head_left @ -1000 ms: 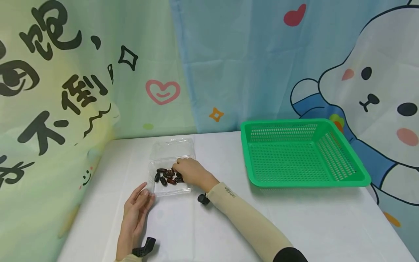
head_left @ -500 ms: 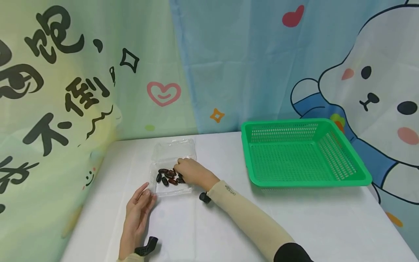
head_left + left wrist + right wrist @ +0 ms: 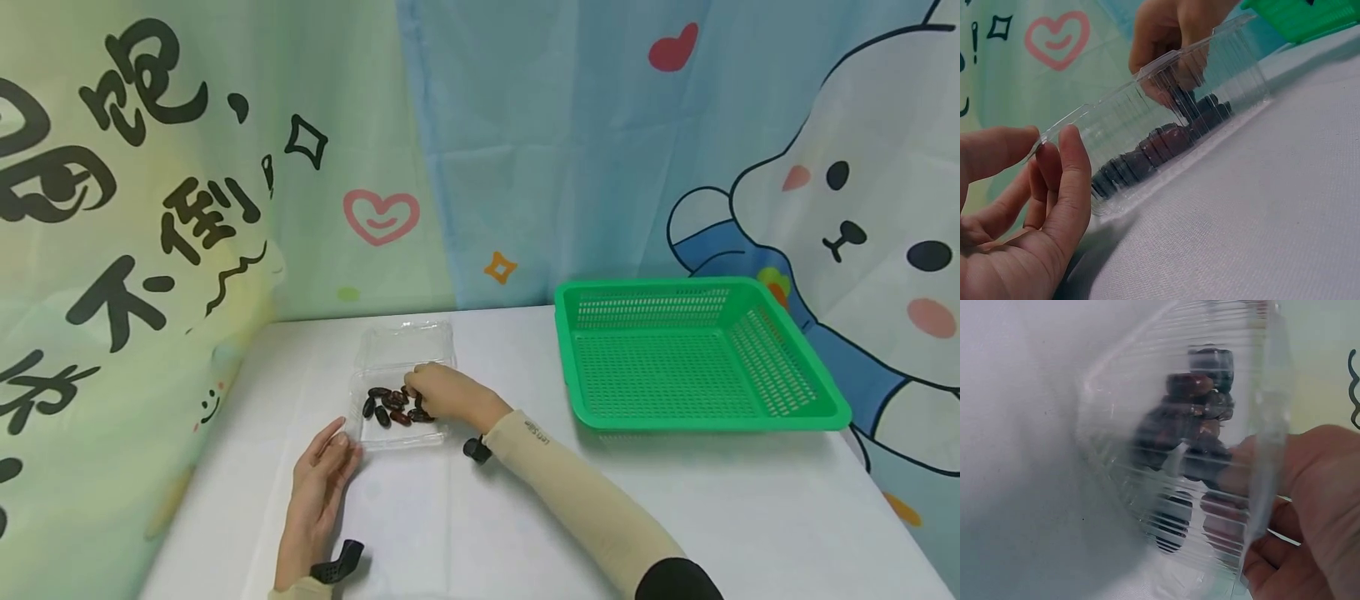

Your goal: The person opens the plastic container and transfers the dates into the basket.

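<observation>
In the head view a clear plastic clamshell box (image 3: 412, 435) lies with its lid (image 3: 405, 347) folded back. Several dark brown, glossy dates (image 3: 400, 418) are gathered inside it. My left hand (image 3: 318, 487) holds the box's near left corner, fingertips at the rim and against the wall in the left wrist view. Reaching in over the box's right side, my right hand (image 3: 455, 395) has its fingertips down among the dates. Through the ribbed wall in the left wrist view, those fingers pinch a date (image 3: 1179, 100). The wall and my hand partly hide it.
A green perforated basket (image 3: 701, 421) stands at the back right of the white-covered table (image 3: 517, 533). Behind the table hangs a printed curtain (image 3: 525, 167). Dark wrist cameras (image 3: 339, 563) are strapped to both wrists.
The head view has shifted slightly, so the whole scene sits a little further right. Both hands stay at the box, and my right fingers move only slightly among the dates.
</observation>
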{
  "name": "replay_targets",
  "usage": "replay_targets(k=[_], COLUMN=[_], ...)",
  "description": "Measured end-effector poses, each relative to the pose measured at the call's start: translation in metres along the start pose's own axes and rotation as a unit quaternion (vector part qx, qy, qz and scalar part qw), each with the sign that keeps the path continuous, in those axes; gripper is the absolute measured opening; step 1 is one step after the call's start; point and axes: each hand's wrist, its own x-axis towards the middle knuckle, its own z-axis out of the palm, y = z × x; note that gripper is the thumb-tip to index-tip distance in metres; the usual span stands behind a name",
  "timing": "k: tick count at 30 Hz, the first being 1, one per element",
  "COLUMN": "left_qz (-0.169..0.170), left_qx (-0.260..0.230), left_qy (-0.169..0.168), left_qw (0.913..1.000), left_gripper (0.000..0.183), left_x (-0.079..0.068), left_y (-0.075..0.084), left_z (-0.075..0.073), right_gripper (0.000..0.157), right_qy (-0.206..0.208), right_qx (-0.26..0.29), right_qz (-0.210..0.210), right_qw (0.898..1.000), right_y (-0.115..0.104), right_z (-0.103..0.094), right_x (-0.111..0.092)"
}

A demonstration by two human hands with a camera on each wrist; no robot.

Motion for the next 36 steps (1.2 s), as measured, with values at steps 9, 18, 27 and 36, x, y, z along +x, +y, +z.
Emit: replay_targets(k=[9, 18, 27, 36], left_qz=[0.003, 0.005, 0.006, 0.02], left_qx=[-0.005, 0.004, -0.015, -0.03], left_qy=[-0.012, -0.015, -0.011, -0.021], left_qw=[0.9999, 0.9999, 0.9998, 0.9991], left_gripper=[0.052, 0.054, 0.051, 0.043], left_x=[0.002, 0.001, 0.001, -0.001], left_y=[0.0, -0.004, -0.001, -0.003], left_z=[0.001, -0.001, -0.002, -0.004], right_gripper=[0.021, 0.022, 0.036, 0.043], right_qy=[-0.003, 0.025, 0.077, 0.123], right_qx=[0.145, 0.31, 0.482, 0.629], right_qz=[0.03, 0.063, 0.102, 0.111], right_qw=[0.989, 0.948, 0.867, 0.759], right_y=[0.007, 0.025, 0.047, 0.061], right_z=[-0.022, -0.053, -0.082, -0.106], right_x=[-0.015, -0.038, -0.061, -0.085])
